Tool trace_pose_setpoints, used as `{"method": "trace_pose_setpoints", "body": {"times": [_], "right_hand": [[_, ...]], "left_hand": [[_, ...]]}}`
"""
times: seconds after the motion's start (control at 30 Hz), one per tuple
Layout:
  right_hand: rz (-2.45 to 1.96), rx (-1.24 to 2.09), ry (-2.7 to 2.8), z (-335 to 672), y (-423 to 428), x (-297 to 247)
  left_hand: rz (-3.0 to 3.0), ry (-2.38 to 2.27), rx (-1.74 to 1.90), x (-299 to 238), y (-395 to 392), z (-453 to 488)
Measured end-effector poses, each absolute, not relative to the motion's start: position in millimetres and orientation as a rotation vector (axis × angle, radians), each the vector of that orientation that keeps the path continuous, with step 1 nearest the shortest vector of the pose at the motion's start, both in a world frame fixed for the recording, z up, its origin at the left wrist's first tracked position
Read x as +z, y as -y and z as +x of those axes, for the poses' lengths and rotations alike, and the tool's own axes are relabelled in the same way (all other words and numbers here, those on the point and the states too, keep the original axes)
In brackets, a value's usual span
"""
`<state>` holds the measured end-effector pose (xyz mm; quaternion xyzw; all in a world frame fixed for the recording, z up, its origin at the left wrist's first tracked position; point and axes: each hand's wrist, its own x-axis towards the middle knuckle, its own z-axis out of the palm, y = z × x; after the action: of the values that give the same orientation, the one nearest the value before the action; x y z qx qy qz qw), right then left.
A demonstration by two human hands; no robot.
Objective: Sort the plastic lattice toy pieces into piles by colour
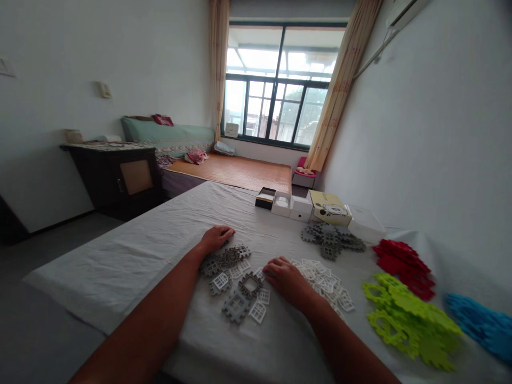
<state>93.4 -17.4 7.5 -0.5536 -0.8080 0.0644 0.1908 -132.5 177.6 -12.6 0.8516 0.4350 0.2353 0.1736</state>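
My left hand (216,238) rests on the white cloth just beyond a small cluster of grey toothed building panels (236,305). Its fingers lie loosely bent, with nothing visible in them. To the right of that cluster, my right hand (286,277) has its fingers bent down and drawn together at a small white window piece (259,273), whose far side is partly hidden by the fingertips. Between the hands lies a grey square frame (250,284). Nearby are white lattice window pieces (258,312), one of them (220,281) lying on a grey panel.
Beside my right forearm spreads a heap of white window pieces (326,280). Farther right lie piles of grey panels (330,240), red pieces (404,266), lime-green pieces (412,320) and blue pieces (480,322). Small boxes (301,208) and a yellow box (330,207) line the table's back.
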Motion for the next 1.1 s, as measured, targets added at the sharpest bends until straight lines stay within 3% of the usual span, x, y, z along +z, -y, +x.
{"method": "trace_pose_setpoints", "body": {"times": [0.73,1.1], "right_hand": [[-1.863,-0.109,2.004,140.3,21.6,9.6],[-1.415,0.065,2.366,91.1,15.4,-3.4]], "left_hand": [[2.431,-1.223,0.694,-15.7,-179.7,-133.1],[2.455,-1.215,0.691,-16.6,-179.7,-133.4]]}}
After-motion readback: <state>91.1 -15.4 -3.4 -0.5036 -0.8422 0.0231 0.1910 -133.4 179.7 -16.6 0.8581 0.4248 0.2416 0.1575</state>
